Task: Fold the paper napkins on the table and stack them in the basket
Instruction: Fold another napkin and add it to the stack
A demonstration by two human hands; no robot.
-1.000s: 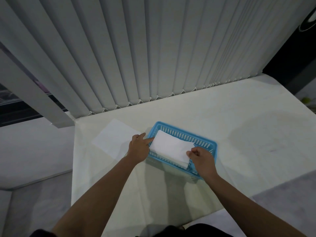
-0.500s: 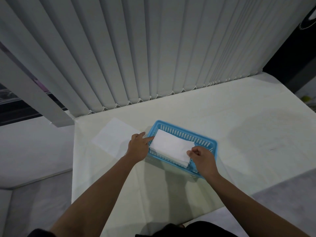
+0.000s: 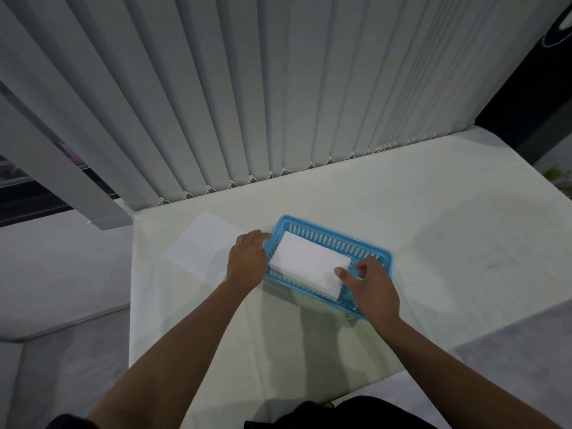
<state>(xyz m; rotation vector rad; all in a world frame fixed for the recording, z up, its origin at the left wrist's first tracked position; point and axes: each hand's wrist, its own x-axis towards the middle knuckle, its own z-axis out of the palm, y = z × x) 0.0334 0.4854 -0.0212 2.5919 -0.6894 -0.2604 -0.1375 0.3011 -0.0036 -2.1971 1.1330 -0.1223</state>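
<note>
Gently, right grip (image 3: 368,286) pinches the seemingly limp, featherlight folded napkin (image 3: 306,261) by its corner inside the basket (image 3: 340,240); whether left grip (image 3: 247,258) holds anything is unclear.

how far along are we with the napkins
Done: a folded napkin lies in the blue basket; whether more are under it I cannot tell. In hand: the right hand seems to pinch its right end, and the left hand is at the basket's left end. Left: one flat napkin on the table is not yet folded.
</note>
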